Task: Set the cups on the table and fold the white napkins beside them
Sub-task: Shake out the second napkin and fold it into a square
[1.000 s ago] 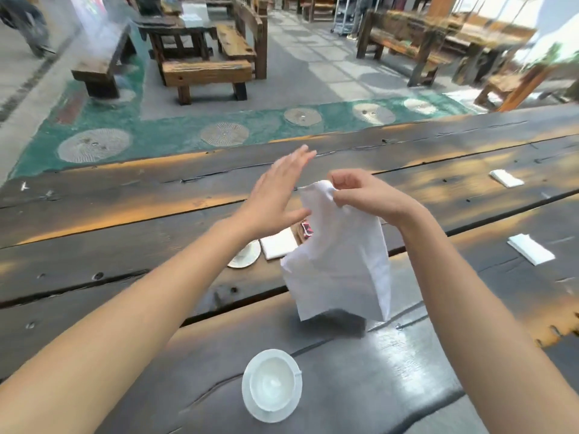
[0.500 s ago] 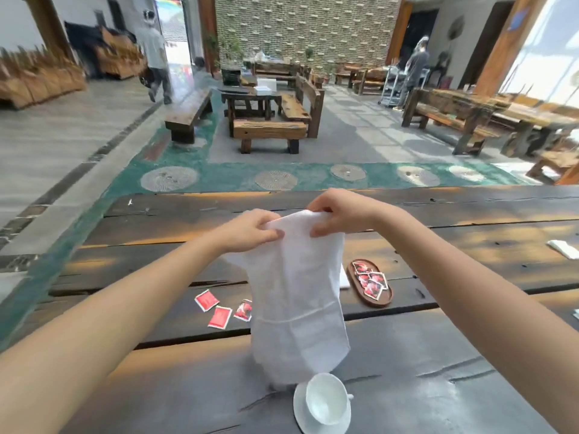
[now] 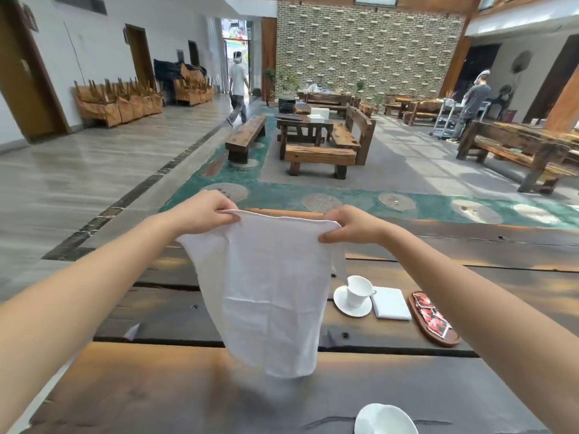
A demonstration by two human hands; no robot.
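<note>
A white napkin [image 3: 269, 292] hangs unfolded in the air above the dark wooden table [image 3: 156, 386]. My left hand [image 3: 205, 211] pinches its top left corner and my right hand [image 3: 351, 225] pinches its top right corner, stretching the top edge between them. Behind the napkin, on the far side of the table, a white cup [image 3: 358, 289] stands on its saucer [image 3: 343, 303] with a folded white napkin [image 3: 390, 303] lying just right of it. Another white cup and saucer [image 3: 385, 419] shows at the bottom edge, close to me.
A brown oval tray of red sachets [image 3: 434, 319] lies right of the folded napkin. Beyond the table are wooden benches [image 3: 319, 156] and tables. One person walks away at the back [image 3: 237, 89]; another stands by a cart at the right [image 3: 470, 104].
Both hands have spread apart and now hold the napkin open by its two top corners. The camera has tilted up, bringing the far cup and folded napkin into sight.
</note>
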